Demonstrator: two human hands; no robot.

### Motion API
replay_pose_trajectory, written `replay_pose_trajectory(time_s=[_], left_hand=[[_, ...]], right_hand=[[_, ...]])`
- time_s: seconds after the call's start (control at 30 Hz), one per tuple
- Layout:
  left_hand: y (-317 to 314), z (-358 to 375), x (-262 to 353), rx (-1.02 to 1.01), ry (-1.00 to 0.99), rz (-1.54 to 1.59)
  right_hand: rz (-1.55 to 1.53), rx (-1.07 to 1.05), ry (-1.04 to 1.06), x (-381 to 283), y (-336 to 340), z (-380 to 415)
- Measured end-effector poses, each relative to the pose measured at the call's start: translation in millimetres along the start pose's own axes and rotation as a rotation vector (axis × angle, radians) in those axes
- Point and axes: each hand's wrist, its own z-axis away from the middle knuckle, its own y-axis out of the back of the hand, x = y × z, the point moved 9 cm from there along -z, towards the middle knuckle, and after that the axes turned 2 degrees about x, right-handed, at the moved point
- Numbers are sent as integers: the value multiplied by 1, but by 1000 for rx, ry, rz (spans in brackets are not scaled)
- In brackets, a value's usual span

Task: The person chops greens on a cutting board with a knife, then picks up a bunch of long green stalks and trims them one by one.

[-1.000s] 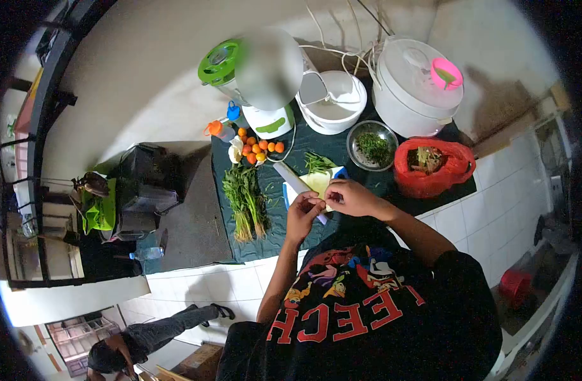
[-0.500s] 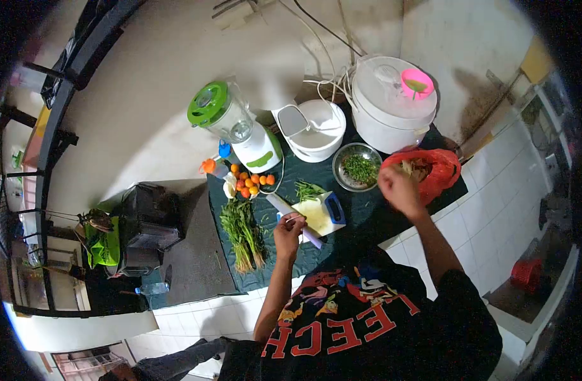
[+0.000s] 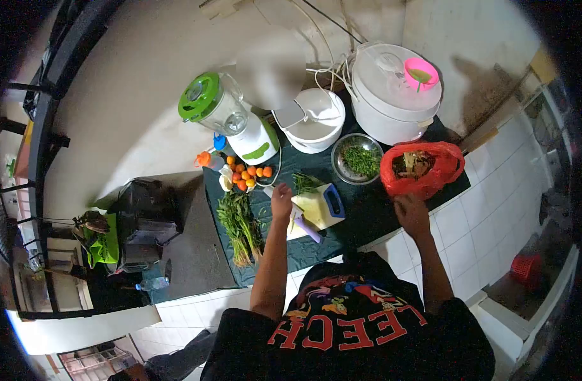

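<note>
My left hand point(image 3: 281, 202) is over the left edge of the white cutting board point(image 3: 316, 208), close to the knife's blade, fingers loosely extended and nothing visible in them. A knife with a purple handle point(image 3: 310, 230) lies across the board, partly hidden by that hand. Cut green stalks point(image 3: 305, 183) lie at the board's far edge. My right hand point(image 3: 411, 213) is at the near side of the red plastic bag point(image 3: 434, 184), its fingers apart. Scraps point(image 3: 413, 164) show inside the bag. A metal bowl point(image 3: 337, 166) of chopped greens point(image 3: 361, 161) stands beyond the board.
Left of the board lie leafy green bunches point(image 3: 239, 232) and small orange fruits point(image 3: 246, 174). Behind stand a blender point(image 3: 253, 143), a white open cooker point(image 3: 313, 140) and a large white rice cooker point(image 3: 392, 114) with a pink bowl point(image 3: 424, 67) on its lid.
My right hand has drawn back from above the bag to its near side, opening. My left hand has shifted up and left, its pinch loosened. The knife shows more on the board.
</note>
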Motion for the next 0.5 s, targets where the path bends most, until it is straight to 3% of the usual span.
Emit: replay_pose_trajectory(time_s=[0.03,0.07,0.17,0.2,0.27,0.3,0.33,0.37,0.5], left_hand=[[8,11,9,43,-176,-308],[13,29,1,14,-178,-237],[35,111,3,15,-157,-425],[46,136,-5,-10,-240,-566],[71,190,-28,-87,-109,-583],[85,218,-46,-78,65,-398],[109,242,-90,-96,32,-479],[123,265,-103,-41,206,-286],[166,311,-130,166,284,-111]], right_hand=[[-68,-149,3,-2,-16,10],[-69,-161,6,-3,-18,19],[-135,-355,16,-11,-48,37],[-101,-440,70,-17,-60,42],[-92,-507,180,-33,-81,47],[-88,-532,188,-44,-86,44],[-86,-581,217,-61,-94,37],[-85,-622,246,-76,-103,31],[-131,-659,409,-130,-154,27]])
